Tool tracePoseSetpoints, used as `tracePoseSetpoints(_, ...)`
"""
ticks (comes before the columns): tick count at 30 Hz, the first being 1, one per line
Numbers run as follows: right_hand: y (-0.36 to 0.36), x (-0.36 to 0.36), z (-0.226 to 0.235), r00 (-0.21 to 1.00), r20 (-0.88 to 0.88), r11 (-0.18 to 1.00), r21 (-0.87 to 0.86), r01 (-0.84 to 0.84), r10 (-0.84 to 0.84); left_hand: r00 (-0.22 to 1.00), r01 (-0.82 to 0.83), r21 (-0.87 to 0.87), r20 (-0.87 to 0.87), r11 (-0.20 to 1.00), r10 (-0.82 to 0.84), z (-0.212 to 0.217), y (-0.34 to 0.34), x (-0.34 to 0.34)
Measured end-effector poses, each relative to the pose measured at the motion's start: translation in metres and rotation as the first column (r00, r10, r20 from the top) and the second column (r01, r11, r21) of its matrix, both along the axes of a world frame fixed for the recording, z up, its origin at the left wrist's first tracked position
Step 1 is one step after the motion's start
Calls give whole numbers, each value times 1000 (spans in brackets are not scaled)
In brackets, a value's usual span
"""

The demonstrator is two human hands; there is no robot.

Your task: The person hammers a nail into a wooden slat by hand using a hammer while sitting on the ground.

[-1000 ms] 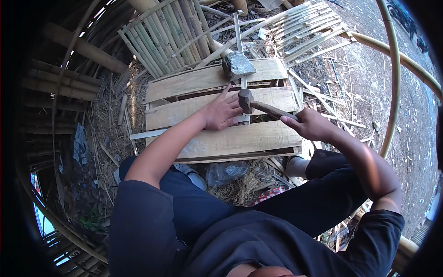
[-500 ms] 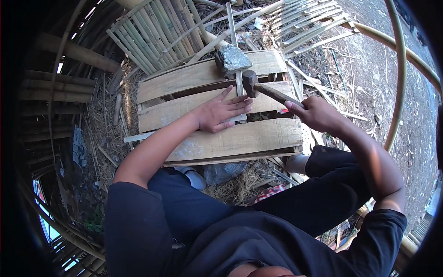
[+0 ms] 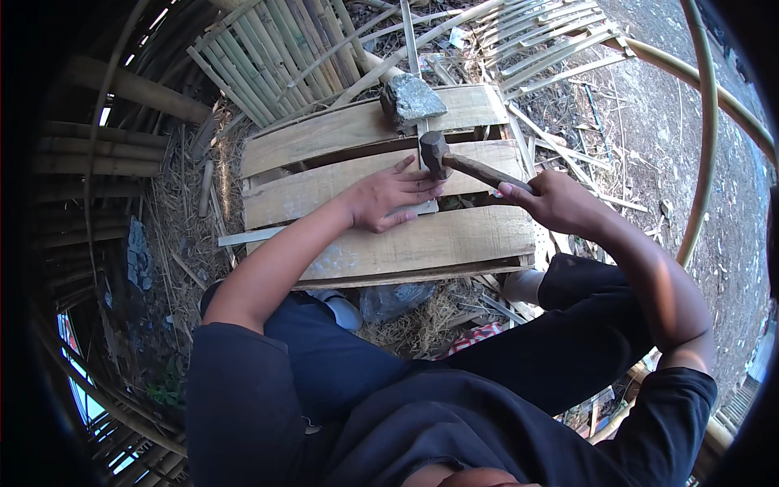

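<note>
My left hand (image 3: 385, 200) lies flat with fingers spread. It presses on a low bench of wooden planks (image 3: 454, 231), over the spot where two thin bamboo strips meet. One bamboo strip (image 3: 410, 40) runs away from me under a grey rock (image 3: 412, 99) that rests on the far plank. The other strip (image 3: 243, 238) passes crosswise under my left hand and sticks out past the bench's left side. My right hand (image 3: 560, 201) is closed around the wooden handle of a hammer (image 3: 487, 170). Its dark metal head is down at the lengthwise strip, right beside my left fingertips.
A panel of bamboo slats (image 3: 280, 65) leans beyond the bench at the left, and another slatted frame (image 3: 552, 40) lies at the far right. A curved bamboo pole (image 3: 704, 138) rises on the right. Straw, scraps and a plastic bag (image 3: 395, 302) lie around the bench.
The hammer head has come slightly lower and nearer to me, against the strip by my left fingers. My right hand has shifted only a little; the left hand stays in place.
</note>
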State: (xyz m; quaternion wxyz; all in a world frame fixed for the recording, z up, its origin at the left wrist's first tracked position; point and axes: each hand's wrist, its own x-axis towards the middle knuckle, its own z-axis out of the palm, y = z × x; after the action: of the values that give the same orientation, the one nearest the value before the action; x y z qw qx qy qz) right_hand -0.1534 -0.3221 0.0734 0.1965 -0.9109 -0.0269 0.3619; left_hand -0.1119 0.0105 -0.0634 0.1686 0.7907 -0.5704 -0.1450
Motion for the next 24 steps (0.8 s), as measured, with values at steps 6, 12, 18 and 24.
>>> tracePoseSetpoints(6, -4, -6, -1, 1000, 21, 999, 39, -3, 2, 997, -60, -86, -45, 994, 56, -8, 0, 1)
tracePoseSetpoints(12, -10, -9, -1, 999, 32, 998, 46, -39, 38, 988, -148, -136, -74, 980, 139, -10, 3, 2)
tracePoseSetpoints(18, -12, -12, -3, 999, 21, 998, 29, -48, 48, 988, -153, -119, -30, 981, 150, -9, 6, 2)
tracePoseSetpoints(24, -19, -18, -19, 996, 42, 992, 100, -79, 75, 983, -185, -25, 12, 982, 185, 4, 3, -2)
